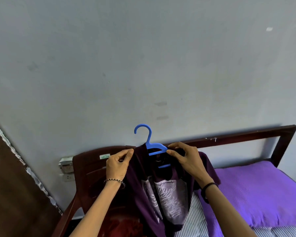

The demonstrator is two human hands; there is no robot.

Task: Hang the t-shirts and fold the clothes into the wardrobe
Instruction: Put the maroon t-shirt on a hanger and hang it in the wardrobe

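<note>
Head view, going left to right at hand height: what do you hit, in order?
Wall socket → chair → left hand → blue hanger → right hand → purple pillow. Purple t-shirt skipped: it overlaps hands and hanger.

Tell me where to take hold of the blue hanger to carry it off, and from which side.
Probably best to grip the hanger by its bare neck just under the hook, coming from above. The hook stands upright, clear of the t-shirt, while the arms are partly draped in cloth and the right hand pinches the right arm.
</note>
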